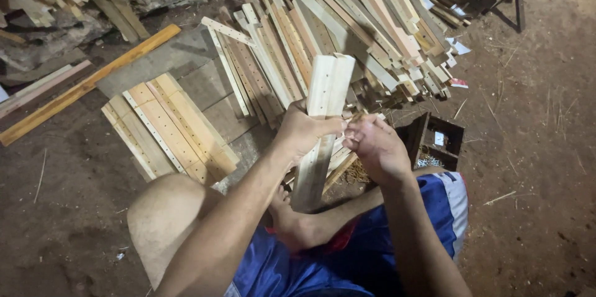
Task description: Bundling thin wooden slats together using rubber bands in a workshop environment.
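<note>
A bare dirt floor carries everything. The landmark is the big heap of pale wooden slats lying on it. Left of the heap lies a flat row of drilled slats, and beyond that a long yellow plank. Right of the heap's near end sits a small dark wooden box. Thin splinters lie scattered further right.

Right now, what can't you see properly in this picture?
Head view:
- What the right hand pinches: its own fingers cover it.
- The lower end of the wooden slats in the left hand: hidden behind the leg.
- Inside the dark box: too small and shadowed.
- The slat pile: cut off by the top edge.
</note>
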